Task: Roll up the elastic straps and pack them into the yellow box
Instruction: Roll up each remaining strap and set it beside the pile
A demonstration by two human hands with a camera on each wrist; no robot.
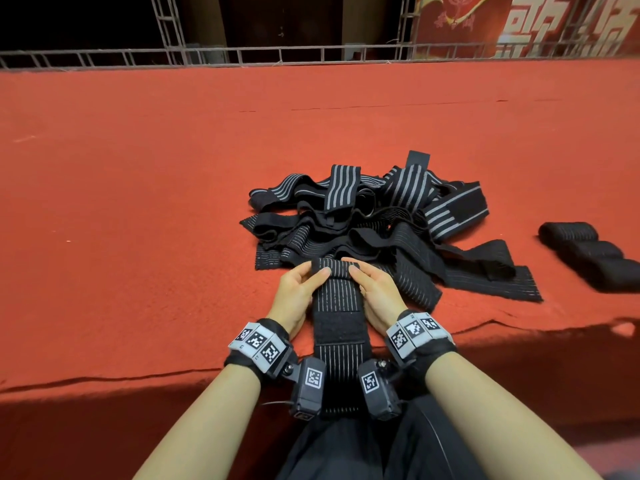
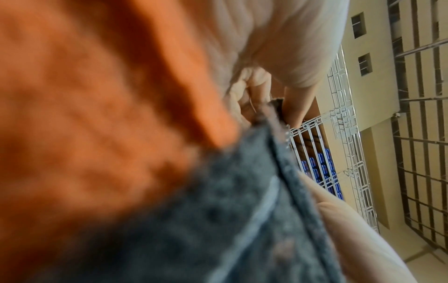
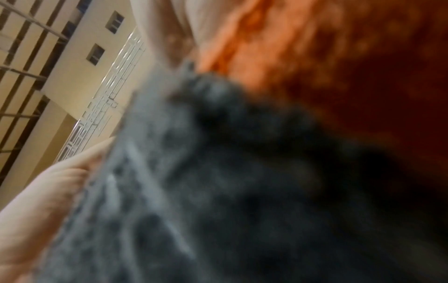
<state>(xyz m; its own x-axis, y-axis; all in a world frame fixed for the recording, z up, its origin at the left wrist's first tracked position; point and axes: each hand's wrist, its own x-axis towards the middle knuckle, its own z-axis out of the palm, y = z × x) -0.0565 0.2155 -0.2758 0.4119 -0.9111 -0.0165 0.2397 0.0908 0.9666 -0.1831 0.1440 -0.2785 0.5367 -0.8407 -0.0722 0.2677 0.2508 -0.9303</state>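
A black elastic strap [image 1: 339,306] with thin grey stripes lies stretched toward me on the red carpet, its near end hanging over the edge between my wrists. Its far end is rolled into a small roll [image 1: 337,269]. My left hand [image 1: 301,289] pinches the roll's left end and my right hand [image 1: 372,289] pinches its right end, thumbs on top. The left wrist view shows the strap [image 2: 242,220] blurred, close up, with fingers [image 2: 257,90] at its far end. In the right wrist view the strap [image 3: 218,181] fills the middle, blurred. No yellow box is in view.
A loose pile of black striped straps [image 1: 374,216] lies just beyond the hands. Three rolled straps [image 1: 588,252] sit in a row at the right. The carpet's front edge [image 1: 138,379] runs near my wrists. A metal truss railing [image 1: 242,57] borders the far side.
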